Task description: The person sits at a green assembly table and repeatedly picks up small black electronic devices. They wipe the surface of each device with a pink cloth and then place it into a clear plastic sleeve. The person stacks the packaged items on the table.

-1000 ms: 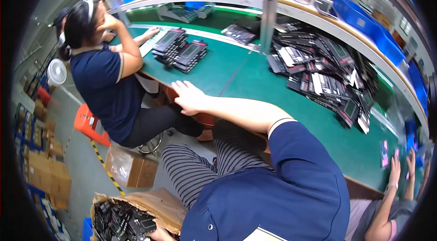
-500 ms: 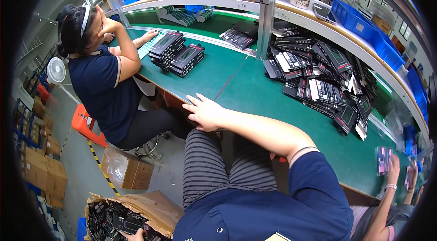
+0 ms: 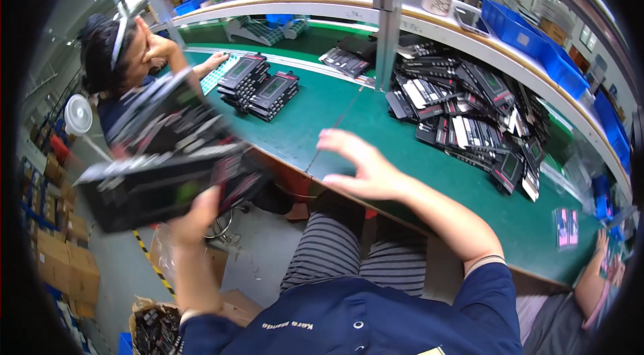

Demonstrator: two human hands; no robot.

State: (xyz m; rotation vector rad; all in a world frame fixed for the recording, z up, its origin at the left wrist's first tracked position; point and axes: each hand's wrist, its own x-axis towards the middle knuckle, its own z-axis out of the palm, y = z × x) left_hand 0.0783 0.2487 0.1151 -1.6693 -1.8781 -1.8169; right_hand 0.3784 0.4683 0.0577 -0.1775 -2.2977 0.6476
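Note:
My left hand [image 3: 196,215] is closed on a bunch of flat black cartons [image 3: 151,187], raised over the floor at the left and smeared by motion. They hide much of the seated co-worker. My right hand [image 3: 365,170] holds nothing, its fingers apart above the near edge of the green table [image 3: 349,127]. Beyond it, two neat stacks of black cartons [image 3: 258,90] stand near the co-worker. A large loose heap of the same kind of cartons [image 3: 469,120] lies on the right of the table. Down by my left side, a torn cardboard box [image 3: 139,308] holds more black cartons.
A metal post [image 3: 388,26] rises from the table and carries a shelf with blue bins [image 3: 516,26]. A few cartons [image 3: 349,56] lie beside the post. The co-worker [image 3: 111,53] sits at the left; another person's arms [image 3: 594,274] reach in at the right, near pink packs [image 3: 567,229].
My left hand has come up from the torn box with a bunch of cartons. My right hand has moved right from my knee to over the table edge.

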